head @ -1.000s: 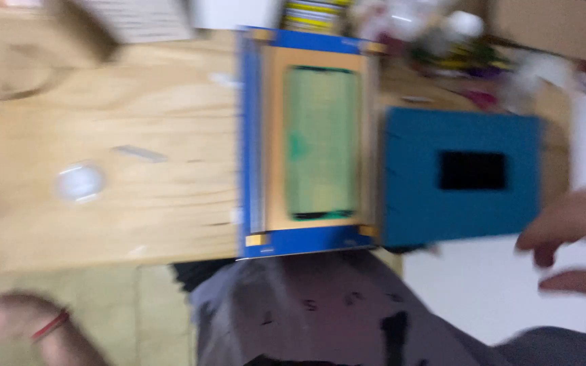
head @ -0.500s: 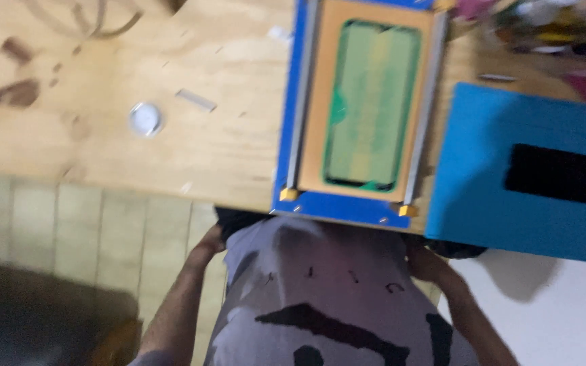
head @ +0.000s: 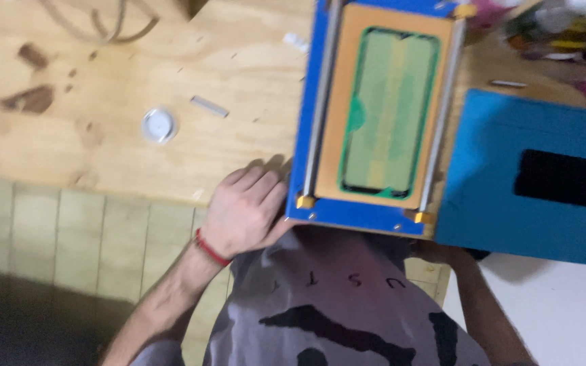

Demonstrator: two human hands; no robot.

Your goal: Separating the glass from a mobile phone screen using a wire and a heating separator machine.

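A blue frame [head: 320, 215] lies on the wooden table [head: 103, 156], overhanging its near edge. The frame carries an orange plate [head: 330, 135] with a green phone-shaped mat [head: 388, 108] between two metal rails. My left hand [head: 245, 210], a red band at its wrist, sits knuckles up at the frame's near left corner, fingers against the frame's side and thumb reaching under its front edge. My right hand [head: 437, 252] is mostly hidden beneath the frame's near right corner; only the wrist and forearm show.
A blue box [head: 496, 190] with a black rectangular opening lies to the right of the frame. A white round cap [head: 159, 125] and a small metal strip [head: 209, 106] lie on the table to the left. Cable loops [head: 96, 24] and colourful clutter [head: 564, 41] line the far side.
My view has shifted left and down. My left hand has come up from beside my body to the frame's near left corner. My right hand has gone from beside the blue box to under the frame.
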